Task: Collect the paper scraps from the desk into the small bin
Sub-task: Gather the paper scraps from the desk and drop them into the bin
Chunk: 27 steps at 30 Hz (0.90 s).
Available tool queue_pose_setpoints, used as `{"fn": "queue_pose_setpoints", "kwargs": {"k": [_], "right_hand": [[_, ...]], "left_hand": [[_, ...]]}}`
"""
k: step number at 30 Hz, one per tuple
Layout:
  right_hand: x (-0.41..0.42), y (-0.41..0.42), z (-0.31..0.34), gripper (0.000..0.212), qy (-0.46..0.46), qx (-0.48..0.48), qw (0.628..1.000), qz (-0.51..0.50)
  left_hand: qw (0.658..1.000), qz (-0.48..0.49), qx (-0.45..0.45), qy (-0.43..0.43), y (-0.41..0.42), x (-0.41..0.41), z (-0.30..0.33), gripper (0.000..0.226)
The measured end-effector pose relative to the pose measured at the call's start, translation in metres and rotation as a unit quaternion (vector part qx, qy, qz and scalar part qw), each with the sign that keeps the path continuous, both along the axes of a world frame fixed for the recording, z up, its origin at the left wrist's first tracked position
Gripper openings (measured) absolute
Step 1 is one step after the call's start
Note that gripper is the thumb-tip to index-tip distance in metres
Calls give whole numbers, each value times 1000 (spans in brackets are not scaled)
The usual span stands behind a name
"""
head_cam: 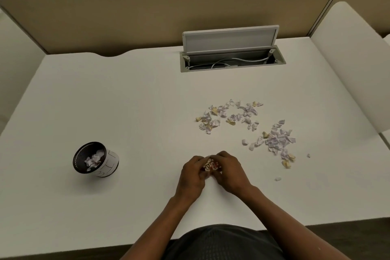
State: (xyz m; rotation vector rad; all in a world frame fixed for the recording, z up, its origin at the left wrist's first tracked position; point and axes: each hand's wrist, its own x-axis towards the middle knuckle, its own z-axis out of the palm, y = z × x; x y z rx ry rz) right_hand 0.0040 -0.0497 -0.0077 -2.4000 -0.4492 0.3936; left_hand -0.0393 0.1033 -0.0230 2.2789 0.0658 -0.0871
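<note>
Crumpled paper scraps (pixel 210 165) pinched between left hand (pixel 191 175) and right hand (pixel 231 172).

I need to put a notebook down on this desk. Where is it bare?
Bare: the desk between the small bin and the hands; also left of the cable hatch. Crowded: the right half, strewn with paper scraps.

head cam | looks forward-down | over desk (pixel 105 101) | close above
</note>
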Motion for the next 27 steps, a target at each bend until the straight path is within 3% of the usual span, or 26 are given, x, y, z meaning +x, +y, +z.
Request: {"fn": "queue_pose_setpoints", "kwargs": {"k": [4, 7, 15, 21, 27], "right_hand": [[4, 3, -2, 36, 31, 45, 998, -36], [9, 4, 0, 35, 113, 91, 987, -74], [25, 23, 23, 30, 295, 324, 897, -61], [44, 59, 49, 31, 346, 388, 853, -37], [56, 118, 81, 33, 358, 396, 845, 39]], "left_hand": [[997, 62, -55, 6, 3, -1, -2, 36], [991, 98, -88, 23, 7, -1, 0, 34], [960, 185, -211, 15, 35, -1, 22, 30], [943, 223, -245, -42, 66, 2, 54, 28], [929, 274, -230, -100, 110, -7, 89, 25]]}}
